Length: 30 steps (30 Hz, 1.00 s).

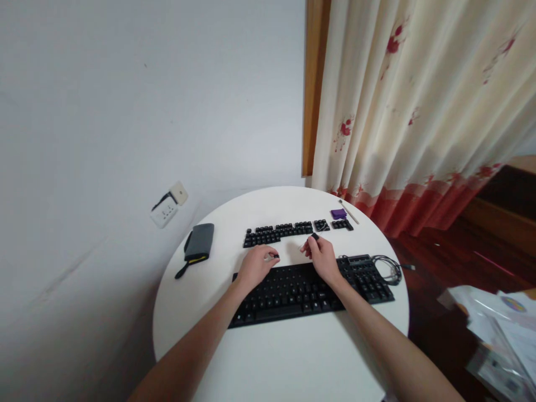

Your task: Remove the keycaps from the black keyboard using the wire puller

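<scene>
A black keyboard [288, 310] lies across the white round table [272, 360], with its upper left part showing only small stems. Loose black keycaps [262, 239] are laid out in rows behind it. My left hand [256, 264] is over the keyboard's back left edge, thumb and finger pinched on a small black keycap [276, 256]. Above the back edge, further right, my right hand [321, 255] has its fingers curled. A small black piece [315, 237] shows at its fingertips, apparently a keycap, though its shape is partly hidden.
A grey pouch [200, 241] with a strap lies at the table's left. A folded purple cloth [338, 214] and a thin brush [349, 213] lie at the back right. The coiled cable [391, 271] reaches over the right table edge. A wall socket [164, 211] is at left.
</scene>
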Each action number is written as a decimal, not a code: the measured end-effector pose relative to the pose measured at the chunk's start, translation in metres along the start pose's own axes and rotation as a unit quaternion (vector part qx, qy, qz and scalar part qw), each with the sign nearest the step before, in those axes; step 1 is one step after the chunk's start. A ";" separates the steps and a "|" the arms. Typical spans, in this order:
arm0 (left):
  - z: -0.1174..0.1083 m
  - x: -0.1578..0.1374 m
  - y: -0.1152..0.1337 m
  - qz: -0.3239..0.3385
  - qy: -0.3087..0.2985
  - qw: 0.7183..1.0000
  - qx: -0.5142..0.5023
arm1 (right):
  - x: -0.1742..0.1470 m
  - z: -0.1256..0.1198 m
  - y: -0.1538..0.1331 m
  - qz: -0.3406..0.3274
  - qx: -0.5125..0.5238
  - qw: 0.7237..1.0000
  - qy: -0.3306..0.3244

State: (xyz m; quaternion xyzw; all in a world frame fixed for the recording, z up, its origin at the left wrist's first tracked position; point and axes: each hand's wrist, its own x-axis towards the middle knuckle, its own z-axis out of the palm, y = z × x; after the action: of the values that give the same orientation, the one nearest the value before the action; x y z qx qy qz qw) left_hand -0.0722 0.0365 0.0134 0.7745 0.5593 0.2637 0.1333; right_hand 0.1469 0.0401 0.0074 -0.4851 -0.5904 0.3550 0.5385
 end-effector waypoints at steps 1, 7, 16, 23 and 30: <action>0.002 0.002 -0.002 -0.011 -0.015 1.000 0.010 | 0.000 0.000 0.001 -0.001 0.002 1.000 0.003; 0.013 0.018 0.002 0.011 -0.071 0.994 0.077 | 0.000 0.000 0.000 -0.012 0.009 1.000 -0.002; 0.029 0.059 0.007 0.072 -0.018 0.982 0.171 | 0.001 -0.002 -0.001 -0.018 0.011 1.000 0.002; 0.033 0.067 0.000 0.051 0.046 0.983 0.172 | 0.002 -0.002 -0.001 -0.020 0.014 1.000 -0.002; 0.033 0.071 -0.004 0.015 0.056 0.983 0.176 | 0.002 -0.003 -0.003 -0.017 0.008 1.000 -0.005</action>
State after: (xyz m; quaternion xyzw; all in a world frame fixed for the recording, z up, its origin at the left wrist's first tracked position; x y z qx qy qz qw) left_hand -0.0406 0.1074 0.0028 0.7782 0.5919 0.2062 -0.0402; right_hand 0.1497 0.0406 0.0116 -0.4685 -0.5989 0.3530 0.5452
